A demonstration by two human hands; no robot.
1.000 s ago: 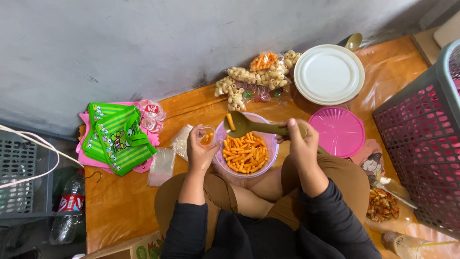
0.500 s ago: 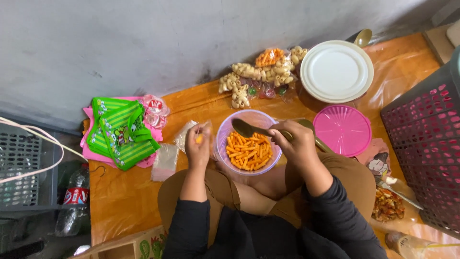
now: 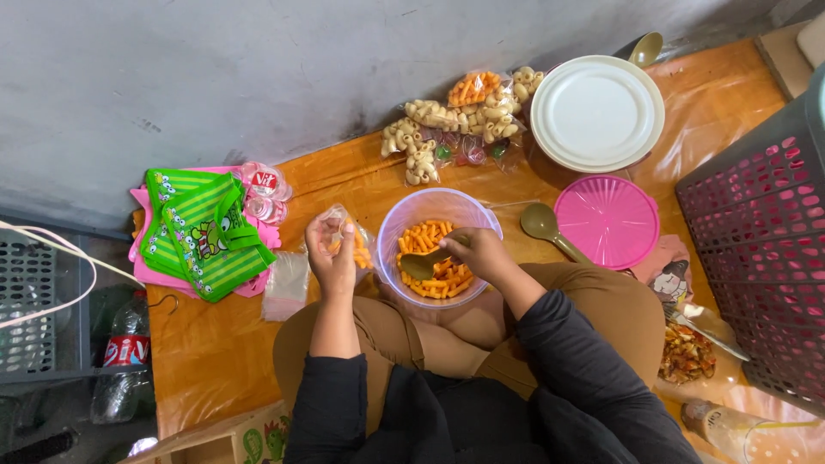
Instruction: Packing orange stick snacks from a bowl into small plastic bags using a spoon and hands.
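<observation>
right hand (image 3: 479, 252) is closed around the handle of a spoon (image 3: 427, 264), its bowl dipped among orange snack sticks (image 3: 434, 262) inside a clear lilac-tinted plastic bowl (image 3: 404, 215) resting on the person's lap, just in front of the crossed legs. left hand (image 3: 331, 251) is closed on a small clear plastic bag (image 3: 354, 241), held upright beside the bowl's left rim, a few orange pieces already showing inside

handling, as judged: the spoon is stiff and light, best held at the handle end as it is now. the bag is thin, limp and likely slippery; it wants pinching at the mouth so the opening stays wide. the snack sticks look dry, light and brittle, prone to crushing or spilling

orientation: the spoon's long axis runs roughly left to right, bowl end pointing left toward the bag, handle hidden in the fist. the bag's mouth appears to face up, though the fingers cover much of it

nearby: a second spoon (image 3: 543, 223) lies right of the bowl, beside a pink lid (image 3: 608, 221); a white plate (image 3: 596, 113) and packed snack bags (image 3: 455, 120) sit further off
</observation>
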